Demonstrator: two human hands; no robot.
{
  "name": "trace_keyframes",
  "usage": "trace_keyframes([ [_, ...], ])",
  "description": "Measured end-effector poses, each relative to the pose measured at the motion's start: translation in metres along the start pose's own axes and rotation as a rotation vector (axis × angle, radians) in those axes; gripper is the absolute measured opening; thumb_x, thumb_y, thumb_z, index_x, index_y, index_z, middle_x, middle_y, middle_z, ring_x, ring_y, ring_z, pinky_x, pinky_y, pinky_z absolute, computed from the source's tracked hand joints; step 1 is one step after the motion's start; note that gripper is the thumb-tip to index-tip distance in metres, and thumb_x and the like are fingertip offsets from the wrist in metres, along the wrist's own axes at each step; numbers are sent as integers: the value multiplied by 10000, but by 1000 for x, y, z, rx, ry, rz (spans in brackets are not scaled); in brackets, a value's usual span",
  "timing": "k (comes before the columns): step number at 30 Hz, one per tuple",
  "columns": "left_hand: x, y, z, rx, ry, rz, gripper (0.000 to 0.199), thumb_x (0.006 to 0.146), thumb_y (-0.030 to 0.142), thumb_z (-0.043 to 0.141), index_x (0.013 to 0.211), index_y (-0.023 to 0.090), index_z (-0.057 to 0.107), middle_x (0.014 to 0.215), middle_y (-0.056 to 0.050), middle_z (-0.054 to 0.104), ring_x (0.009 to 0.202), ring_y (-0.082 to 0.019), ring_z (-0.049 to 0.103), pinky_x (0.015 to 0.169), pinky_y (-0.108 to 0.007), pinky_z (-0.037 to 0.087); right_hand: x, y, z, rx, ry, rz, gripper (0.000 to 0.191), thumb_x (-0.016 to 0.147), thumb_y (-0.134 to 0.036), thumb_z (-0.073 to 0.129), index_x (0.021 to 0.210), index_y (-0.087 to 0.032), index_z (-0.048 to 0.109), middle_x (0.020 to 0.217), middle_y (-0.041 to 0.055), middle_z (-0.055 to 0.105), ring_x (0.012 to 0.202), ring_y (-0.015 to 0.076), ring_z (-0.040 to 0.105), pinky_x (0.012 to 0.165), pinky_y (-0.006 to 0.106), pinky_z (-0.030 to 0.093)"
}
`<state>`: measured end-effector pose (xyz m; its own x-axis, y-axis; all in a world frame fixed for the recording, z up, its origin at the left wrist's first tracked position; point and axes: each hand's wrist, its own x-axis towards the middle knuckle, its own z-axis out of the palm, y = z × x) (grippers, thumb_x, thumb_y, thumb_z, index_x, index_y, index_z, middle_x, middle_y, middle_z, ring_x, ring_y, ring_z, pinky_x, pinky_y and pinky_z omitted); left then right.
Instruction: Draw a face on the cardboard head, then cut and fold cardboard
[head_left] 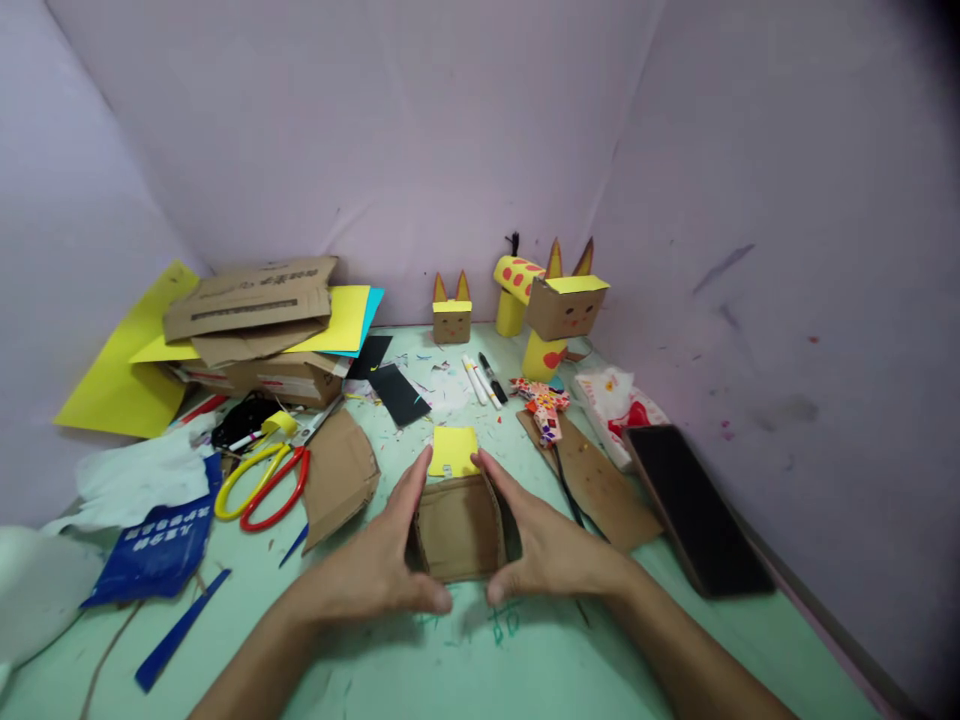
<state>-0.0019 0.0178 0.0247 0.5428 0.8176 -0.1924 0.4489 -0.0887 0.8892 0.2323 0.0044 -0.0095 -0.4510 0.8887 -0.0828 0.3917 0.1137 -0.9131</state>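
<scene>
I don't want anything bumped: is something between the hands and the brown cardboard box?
Nothing visible: the left hand and right hand curve around the brown cardboard box from either side. The square yellow paper is beyond its far edge.

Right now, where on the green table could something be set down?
Bare table lies between the left forearm and right forearm, nearer than the cardboard box, and between right forearm and phone. Left, around the scissors, is crowded.

Left hand (367, 560) and right hand (556, 552) curve toward each other, thumbs (430, 592) spread, forearms (259, 645) slanting inward
</scene>
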Motion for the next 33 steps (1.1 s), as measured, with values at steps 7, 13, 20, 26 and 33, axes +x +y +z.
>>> trace_keyframes([
  [7, -5, -11, -1, 176, -10, -134, 1144, 544, 130, 752, 1500, 210, 128, 1569, -126, 181, 1432, -364, 122, 1133, -542, 129, -1, 11, -14, -122, -54, -17, 1221, 548, -351, 852, 1507, -116, 134, 1564, 212, 179, 1428, 320, 209, 1155, 487, 163],
  [13, 3, -28, 11, 217, 62, -77, 988, 606, 171, 703, 1480, 152, 244, 1536, -156, 286, 1421, -399, 152, 1124, -566, 190, -1, 12, -10, -95, 24, -104, 1084, 527, -265, 846, 1459, -154, 304, 1454, 183, 415, 1322, 330, 408, 1112, 482, 291],
  [20, 6, -18, 11, 94, 230, 79, 857, 660, 239, 711, 1393, 166, 275, 1438, -194, 390, 1332, -366, 360, 1102, -529, 272, 2, 6, -11, 173, 157, -53, 1032, 620, -273, 802, 1479, -190, 236, 1544, 169, 269, 1413, 302, 256, 1148, 498, 186],
  [26, 8, -11, 25, 139, 463, 240, 857, 755, 403, 684, 1405, 188, 170, 1444, -213, 348, 1334, -346, 372, 1083, -506, 325, 4, -6, 3, 783, 265, -42, 784, 692, -420, 769, 1377, -249, 428, 1381, 119, 527, 1261, 281, 499, 1047, 463, 376],
  [33, 5, -22, 37, 60, 416, 224, 758, 760, 179, 643, 1409, 286, 265, 1530, -114, 285, 1390, -303, 305, 1112, -507, 292, 11, -12, 7, 1151, 480, 95, 438, 664, -436, 778, 1006, -190, 658, 988, 88, 751, 1019, 296, 665, 906, 464, 501],
])
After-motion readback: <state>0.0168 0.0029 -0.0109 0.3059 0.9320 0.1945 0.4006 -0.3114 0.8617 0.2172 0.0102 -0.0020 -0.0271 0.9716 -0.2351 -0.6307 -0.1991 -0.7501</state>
